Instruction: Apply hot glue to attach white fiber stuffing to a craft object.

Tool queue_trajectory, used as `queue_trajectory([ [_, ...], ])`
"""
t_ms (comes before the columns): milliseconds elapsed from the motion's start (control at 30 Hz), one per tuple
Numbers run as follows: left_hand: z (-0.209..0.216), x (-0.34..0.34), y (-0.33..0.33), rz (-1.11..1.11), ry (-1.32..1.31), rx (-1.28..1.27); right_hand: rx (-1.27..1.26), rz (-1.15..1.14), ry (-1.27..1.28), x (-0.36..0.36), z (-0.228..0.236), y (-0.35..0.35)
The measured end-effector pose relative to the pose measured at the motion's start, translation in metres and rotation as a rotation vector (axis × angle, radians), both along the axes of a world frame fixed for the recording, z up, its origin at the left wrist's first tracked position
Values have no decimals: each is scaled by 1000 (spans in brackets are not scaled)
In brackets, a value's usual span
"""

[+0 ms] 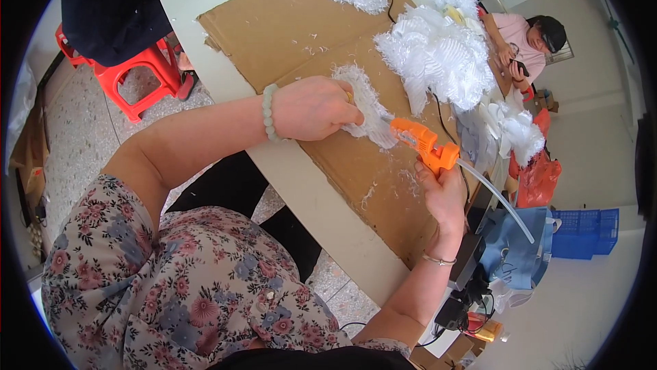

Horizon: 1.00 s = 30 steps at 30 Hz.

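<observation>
In my right hand (pixel 443 195) is an orange hot glue gun (pixel 423 143), the fingers wrapped round its handle. A clear glue stick (pixel 503 200) juts from its back end. The gun's nozzle meets a white fringed, feather-like piece (pixel 369 113) lying on brown cardboard. My left hand (pixel 318 108) is closed over the near left edge of that piece, fingers bent and pinching. A bit of something yellow shows by its fingertips, too small to name. The left palm and thumb are partly hidden.
Heaps of white fringed pieces (pixel 438 58) lie on the cardboard (pixel 274 28) and the far table edge. A black cord (pixel 441 113) runs past the gun. One person (pixel 523 48) sits across at far right with a phone; another sits near a red stool (pixel 140 79). A blue bag (pixel 517 247) stands right.
</observation>
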<state>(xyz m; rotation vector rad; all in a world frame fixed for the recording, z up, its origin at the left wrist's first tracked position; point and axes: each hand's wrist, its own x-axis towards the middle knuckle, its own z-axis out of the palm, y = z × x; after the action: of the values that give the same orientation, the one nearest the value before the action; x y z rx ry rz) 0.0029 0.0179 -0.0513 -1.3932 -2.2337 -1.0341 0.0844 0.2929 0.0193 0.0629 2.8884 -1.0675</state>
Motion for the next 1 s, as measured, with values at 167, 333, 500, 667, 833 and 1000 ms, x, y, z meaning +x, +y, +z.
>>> queue_trajectory([
  [167,1,0,0,-2,0,-4,-21,17,2,-3,-3,-6],
  [333,1,0,0,-11,4,-4,92,54,43,-7,-2,-14],
  [500,1,0,0,5,17,-32,128,71,28,-12,-4,-16],
  [667,4,1,1,-1,12,-24,45,122,133,-15,-10,-18],
  [833,4,1,0,3,15,7,17,48,68,-14,-3,-21],
  [1000,3,2,-1,17,59,-22,-66,45,84,-12,-6,-13],
])
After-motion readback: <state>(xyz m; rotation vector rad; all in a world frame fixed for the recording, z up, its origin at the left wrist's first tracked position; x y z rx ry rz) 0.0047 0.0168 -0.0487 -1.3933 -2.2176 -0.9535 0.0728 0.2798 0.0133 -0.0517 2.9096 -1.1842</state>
